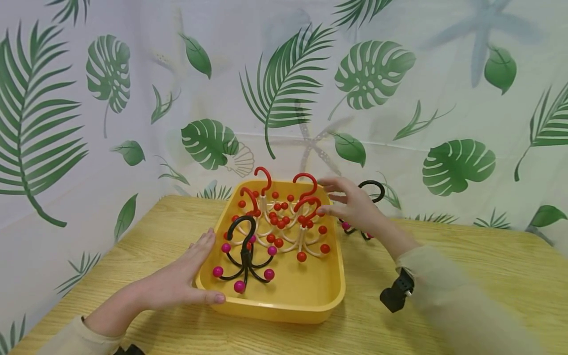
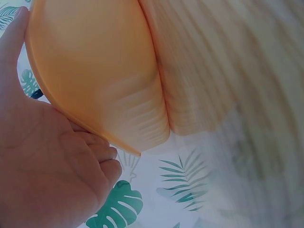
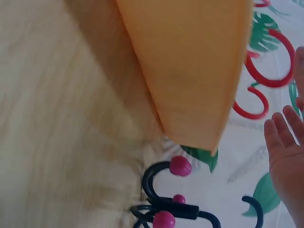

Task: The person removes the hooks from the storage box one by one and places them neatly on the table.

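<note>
Tray [image 1: 306, 283] of yellow plastic, likely light, stiff, best held by its rim [image 1: 284, 310]. Against it, wide-spread left hand [image 1: 181, 280]; opposite, straight-fingered right hand [image 1: 357, 206].

Yellow tray [image 1: 275, 311], L hand [image 1: 177, 281] on rim; inside, hooks up: 4 red-hooked hangers [image 1: 302, 236] w/ red balls, nr R hand [image 1: 352, 202], & black hanger [image 1: 246, 259] w/ pink balls. 2nd black one [image 3: 178, 207] outside.

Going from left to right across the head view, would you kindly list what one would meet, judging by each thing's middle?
Left sleeve → left hand → black hanger with pink balls → nearest red-hooked hanger → right hand → right sleeve.
</note>
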`<state>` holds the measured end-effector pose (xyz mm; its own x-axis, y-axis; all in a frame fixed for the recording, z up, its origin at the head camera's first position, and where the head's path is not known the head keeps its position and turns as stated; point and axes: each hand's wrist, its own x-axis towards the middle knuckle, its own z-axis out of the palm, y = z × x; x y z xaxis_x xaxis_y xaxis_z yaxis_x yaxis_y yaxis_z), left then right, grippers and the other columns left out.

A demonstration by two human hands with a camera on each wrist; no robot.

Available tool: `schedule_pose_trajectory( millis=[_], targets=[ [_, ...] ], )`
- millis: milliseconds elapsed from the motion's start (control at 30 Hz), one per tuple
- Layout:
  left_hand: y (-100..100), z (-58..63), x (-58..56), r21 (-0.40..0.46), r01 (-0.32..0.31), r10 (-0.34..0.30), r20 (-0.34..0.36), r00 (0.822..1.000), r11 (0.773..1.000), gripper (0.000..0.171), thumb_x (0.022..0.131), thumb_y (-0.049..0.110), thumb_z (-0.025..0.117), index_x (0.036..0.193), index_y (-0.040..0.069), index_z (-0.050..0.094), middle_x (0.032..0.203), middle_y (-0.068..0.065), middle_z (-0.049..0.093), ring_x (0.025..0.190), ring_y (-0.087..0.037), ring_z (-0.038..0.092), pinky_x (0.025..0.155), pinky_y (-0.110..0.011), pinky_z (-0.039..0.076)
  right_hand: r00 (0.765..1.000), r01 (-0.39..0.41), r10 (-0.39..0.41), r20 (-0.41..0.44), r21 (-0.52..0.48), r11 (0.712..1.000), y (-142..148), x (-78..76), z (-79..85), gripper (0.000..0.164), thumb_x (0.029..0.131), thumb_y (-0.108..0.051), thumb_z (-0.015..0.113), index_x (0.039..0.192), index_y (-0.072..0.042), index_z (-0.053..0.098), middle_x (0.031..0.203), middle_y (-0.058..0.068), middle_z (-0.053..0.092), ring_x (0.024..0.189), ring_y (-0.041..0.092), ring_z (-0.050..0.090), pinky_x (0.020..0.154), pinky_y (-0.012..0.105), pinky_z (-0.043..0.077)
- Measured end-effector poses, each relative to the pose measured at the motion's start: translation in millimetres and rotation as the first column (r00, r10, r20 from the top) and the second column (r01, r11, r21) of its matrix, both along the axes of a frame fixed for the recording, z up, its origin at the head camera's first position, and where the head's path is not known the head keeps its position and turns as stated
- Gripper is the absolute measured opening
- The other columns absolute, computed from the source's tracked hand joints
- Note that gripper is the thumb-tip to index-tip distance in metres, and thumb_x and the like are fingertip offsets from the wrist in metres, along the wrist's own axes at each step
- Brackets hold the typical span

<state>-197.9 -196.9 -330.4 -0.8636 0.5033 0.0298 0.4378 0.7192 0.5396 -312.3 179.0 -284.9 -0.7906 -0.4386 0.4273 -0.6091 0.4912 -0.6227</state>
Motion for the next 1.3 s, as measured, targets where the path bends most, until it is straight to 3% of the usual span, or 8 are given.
schedule_pose_trajectory(
  millis=[167,367,600,867,1000,1100,1300],
  targets=[
    [1,0.0,-0.3,0.0,0.0,0.0,0.004,1.0,1.0,0.113,0.081,0.055,0.069,0.153,0.005,-0.002,0.158,-0.009,-0.01,0.143,-0.035,-0.005,0.11,-0.057,0.008,1.0,-0.013,0.012,0.016,0.03,0.999,-13,4.9,-8.4,0.045,0.083,-0.015,0.075,0.124,-0.003,0.059,0.12,0.011,0.061,0.11,0.028,0.058,0.09,0.042,0.05],
    [2,0.5,-0.1,0.004,0.0,0.0,0.011,1.0,1.0,0.113,0.08,0.055,0.069,0.153,0.005,-0.002,0.158,-0.009,-0.01,0.143,-0.036,-0.005,0.11,-0.057,0.008,0.999,0.016,-0.018,0.029,0.063,0.998,-20,6.9,-14.2,0.041,0.084,-0.015,0.074,0.122,-0.009,0.059,0.113,0.01,0.062,0.106,0.028,0.06,0.088,0.039,0.051],
    [1,0.3,-0.3,0.005,0.002,-0.002,0.008,1.0,1.0,0.113,0.08,0.054,0.069,0.153,0.005,-0.001,0.158,-0.009,-0.01,0.143,-0.035,-0.006,0.111,-0.057,0.007,0.999,0.039,-0.04,0.025,0.036,0.999,-25,7.4,-16.4,0.022,0.091,-0.008,0.065,0.113,-0.008,0.062,0.104,0.007,0.065,0.097,0.021,0.064,0.083,0.035,0.054],
    [1,0.8,0.2,0.007,0.001,-0.001,0.007,1.0,1.0,0.113,0.08,0.055,0.069,0.153,0.005,-0.001,0.158,-0.009,-0.01,0.143,-0.036,-0.005,0.11,-0.057,0.008,0.995,0.096,-0.097,0.005,0.015,0.995,-29,10.2,-12.7,0.015,0.092,-0.003,0.061,0.106,-0.006,0.065,0.1,0.007,0.068,0.091,0.02,0.066,0.079,0.033,0.055],
    [2,1.3,0.4,0.006,0.0,0.0,0.006,1.0,1.0,0.113,0.08,0.055,0.069,0.153,0.005,-0.001,0.158,-0.009,-0.01,0.143,-0.037,-0.004,0.11,-0.057,0.008,0.992,0.112,-0.112,-0.05,-0.01,0.994,-29,11.9,-10.6,0.015,0.091,-0.001,0.062,0.106,-0.004,0.066,0.098,0.007,0.069,0.088,0.021,0.066,0.075,0.032,0.056],
    [1,1.6,0.5,0.007,-0.004,0.004,0.01,1.0,1.0,0.113,0.08,0.055,0.069,0.153,0.006,-0.001,0.158,-0.009,-0.01,0.143,-0.036,-0.005,0.11,-0.057,0.008,0.988,0.124,-0.126,-0.084,-0.034,0.992,-29,13.9,-6.5,0.016,0.09,-0.001,0.063,0.105,-0.003,0.066,0.098,0.008,0.07,0.086,0.021,0.066,0.074,0.033,0.056],
    [1,0.9,0.7,0.019,0.004,-0.004,0.014,1.0,1.0,0.112,0.081,0.053,0.069,0.153,0.006,-0.002,0.158,-0.008,-0.01,0.143,-0.037,-0.005,0.11,-0.058,0.007,0.988,0.129,-0.135,-0.072,-0.088,0.988,-30,20.0,7.6,0.015,0.091,0.0,0.062,0.105,-0.004,0.065,0.1,0.009,0.07,0.091,0.022,0.067,0.078,0.033,0.055]
  ],
)
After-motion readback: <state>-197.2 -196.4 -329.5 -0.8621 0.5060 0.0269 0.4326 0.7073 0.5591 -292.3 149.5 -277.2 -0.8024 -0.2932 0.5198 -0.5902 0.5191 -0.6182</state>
